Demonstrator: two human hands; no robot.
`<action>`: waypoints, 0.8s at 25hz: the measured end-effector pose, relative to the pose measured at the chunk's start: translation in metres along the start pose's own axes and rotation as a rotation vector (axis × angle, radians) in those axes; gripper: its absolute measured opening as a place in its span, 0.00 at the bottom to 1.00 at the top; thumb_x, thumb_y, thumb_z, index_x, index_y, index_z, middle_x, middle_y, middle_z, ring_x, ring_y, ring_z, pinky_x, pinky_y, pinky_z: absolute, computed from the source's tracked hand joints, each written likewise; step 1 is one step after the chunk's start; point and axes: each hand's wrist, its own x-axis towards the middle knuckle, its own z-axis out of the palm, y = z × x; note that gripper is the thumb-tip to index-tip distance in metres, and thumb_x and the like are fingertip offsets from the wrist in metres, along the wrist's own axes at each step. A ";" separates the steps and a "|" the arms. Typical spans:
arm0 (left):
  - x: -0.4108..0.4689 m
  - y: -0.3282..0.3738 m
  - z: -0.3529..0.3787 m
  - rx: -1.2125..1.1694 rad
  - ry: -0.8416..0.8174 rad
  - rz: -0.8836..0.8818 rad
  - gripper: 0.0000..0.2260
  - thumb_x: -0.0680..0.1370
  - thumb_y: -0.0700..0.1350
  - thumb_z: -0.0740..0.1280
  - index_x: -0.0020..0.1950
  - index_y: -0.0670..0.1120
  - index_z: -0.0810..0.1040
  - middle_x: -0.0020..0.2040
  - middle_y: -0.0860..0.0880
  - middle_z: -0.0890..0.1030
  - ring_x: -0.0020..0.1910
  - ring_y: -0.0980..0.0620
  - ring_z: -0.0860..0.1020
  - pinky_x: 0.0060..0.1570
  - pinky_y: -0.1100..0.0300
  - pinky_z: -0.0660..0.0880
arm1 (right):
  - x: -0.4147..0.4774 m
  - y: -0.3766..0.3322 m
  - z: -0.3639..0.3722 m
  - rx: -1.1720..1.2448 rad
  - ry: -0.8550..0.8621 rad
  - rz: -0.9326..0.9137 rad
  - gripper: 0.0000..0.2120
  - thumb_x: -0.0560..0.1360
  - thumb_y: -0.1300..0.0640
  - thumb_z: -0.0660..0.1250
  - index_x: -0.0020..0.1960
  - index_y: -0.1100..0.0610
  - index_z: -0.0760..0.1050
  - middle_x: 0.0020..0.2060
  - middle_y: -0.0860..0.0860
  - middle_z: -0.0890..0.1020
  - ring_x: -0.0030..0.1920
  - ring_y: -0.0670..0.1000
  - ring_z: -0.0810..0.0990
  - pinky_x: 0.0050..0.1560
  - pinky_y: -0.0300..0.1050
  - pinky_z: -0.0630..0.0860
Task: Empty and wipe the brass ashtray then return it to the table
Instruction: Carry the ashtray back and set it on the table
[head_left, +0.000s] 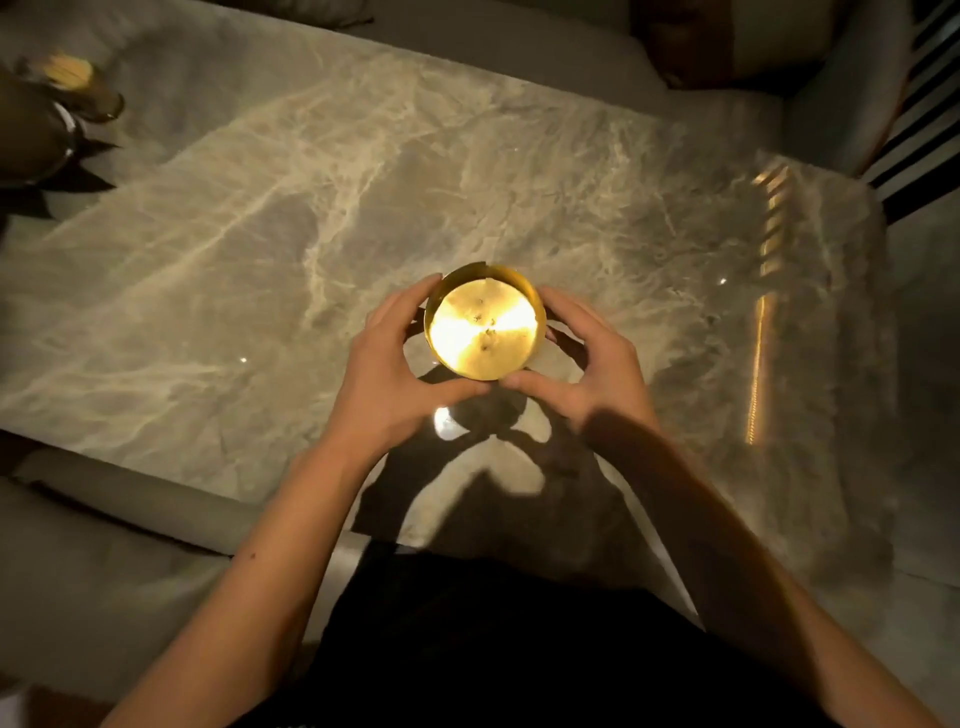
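Both hands cup the ashtray (485, 332) between them. The left hand (397, 374) curls around its left side, fingers spread along the wall and up to the far rim, thumb lying under the near edge. The right hand (582, 364) mirrors it on the right side, fingers wrapped around the wall and thumb pointing in along the near edge. The two thumb tips almost meet below the ashtray's near rim. Each hand is half closed, shaped to the round wall, and gripping it.

The ashtray is a round, straight-walled brass dish, mouth up, with a notch in its far rim. Its floor shines brightly under the light, and a few small dark specks lie near the centre. Whether it rests on the table (260, 260) or is held just above it cannot be told; a shadow of hands and dish falls on the marble just toward the near edge.

The ashtray is about midway between the table's left and right edges, closer to the near edge than the far one. At the far left corner stand a dark rounded object (36, 135) and a blurred yellowish item (70, 73), well apart from the hands.
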 end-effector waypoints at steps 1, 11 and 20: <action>0.003 -0.005 -0.017 0.000 -0.015 0.005 0.42 0.60 0.53 0.81 0.72 0.53 0.68 0.67 0.54 0.74 0.65 0.53 0.73 0.64 0.58 0.73 | 0.004 -0.009 0.014 -0.006 0.003 0.008 0.37 0.64 0.59 0.80 0.70 0.51 0.70 0.63 0.42 0.75 0.63 0.38 0.73 0.64 0.31 0.71; 0.010 -0.029 -0.087 0.001 0.013 -0.006 0.44 0.61 0.50 0.82 0.73 0.52 0.67 0.69 0.53 0.73 0.67 0.55 0.73 0.65 0.62 0.71 | 0.037 -0.045 0.064 -0.044 -0.080 -0.065 0.37 0.66 0.56 0.79 0.72 0.51 0.67 0.64 0.40 0.72 0.62 0.30 0.70 0.63 0.29 0.69; 0.003 -0.073 -0.151 0.009 0.146 -0.137 0.44 0.60 0.49 0.83 0.73 0.53 0.67 0.69 0.52 0.74 0.66 0.54 0.73 0.66 0.57 0.71 | 0.083 -0.067 0.140 -0.054 -0.222 -0.108 0.37 0.65 0.56 0.79 0.71 0.53 0.69 0.64 0.46 0.74 0.64 0.42 0.74 0.66 0.37 0.71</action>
